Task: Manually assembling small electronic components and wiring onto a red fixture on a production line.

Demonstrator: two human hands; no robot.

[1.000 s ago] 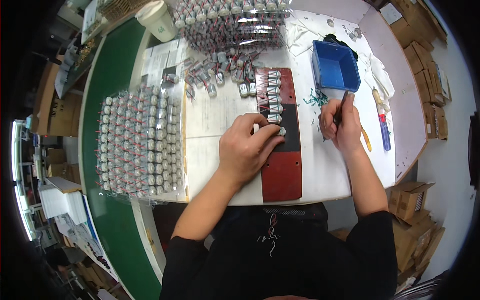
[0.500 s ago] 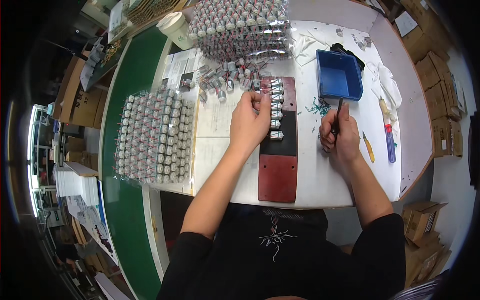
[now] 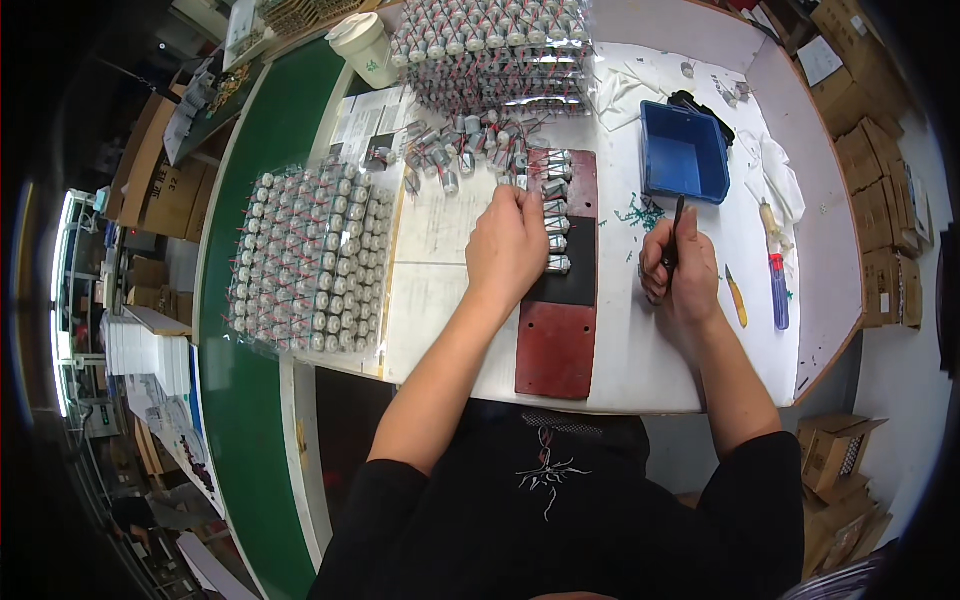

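My left hand (image 3: 507,245) is closed at the left edge of a long red and black board (image 3: 556,350), its fingertips beside a row of small silver motors. What those fingers pinch, if anything, is hidden. One motor (image 3: 554,188) near the fingertips lies turned out of line with the others. Several motors (image 3: 557,243) with thin wires sit along the board's black middle and far end. To the right, my right hand (image 3: 681,265) grips a slender black tool (image 3: 679,222) upright, away from the board; the tool's lower end is hidden in the fist.
Loose motors (image 3: 450,160) lie beyond the left hand. Packed motor trays stand at left (image 3: 300,260) and at the back (image 3: 495,60). On the right are a blue bin (image 3: 685,155), green scraps (image 3: 640,214), a yellow-handled blade (image 3: 738,298) and a screwdriver (image 3: 779,295).
My left hand has shifted slightly toward the left of the row. The motor near its fingertips now lies askew, and the nearest motor sits closer to the row. My right hand stays put.
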